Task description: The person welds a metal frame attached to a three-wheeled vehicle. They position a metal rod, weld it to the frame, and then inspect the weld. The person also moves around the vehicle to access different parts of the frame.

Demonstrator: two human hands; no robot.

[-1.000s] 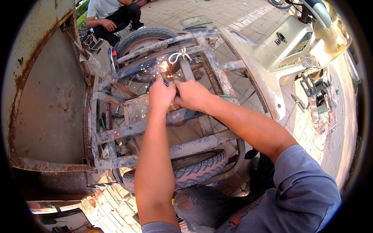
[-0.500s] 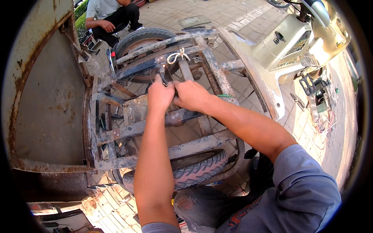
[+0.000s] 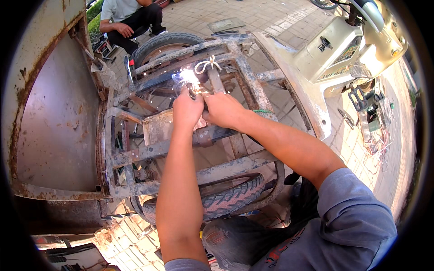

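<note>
A white-violet welding arc [image 3: 189,77] flares just beyond my fingertips, throwing sparks over the rusty metal frame [image 3: 226,165]. My left hand [image 3: 187,109] is closed right below the glare; what its fingers hold is hidden. Against it, my right hand [image 3: 224,110] wraps round a dark welding tool, mostly covered by the fingers. The arc sits at the frame's blue-black crossbar [image 3: 158,80], and the glare hides the spot itself. Beside it, a pale cord [image 3: 208,64] is tied in a bow round a bar.
A rusty panel [image 3: 58,117] rises on the left. Tyres lie at the far side [image 3: 169,41] and near side [image 3: 233,197] of the frame. A person [image 3: 129,22] squats at the far left. Right stands a cream scooter front [image 3: 332,49]; pliers [image 3: 346,118] lie on the paving.
A bright arc with flying sparks has appeared at my fingertips, lighting the left panel violet. Both hands stay almost in place.
</note>
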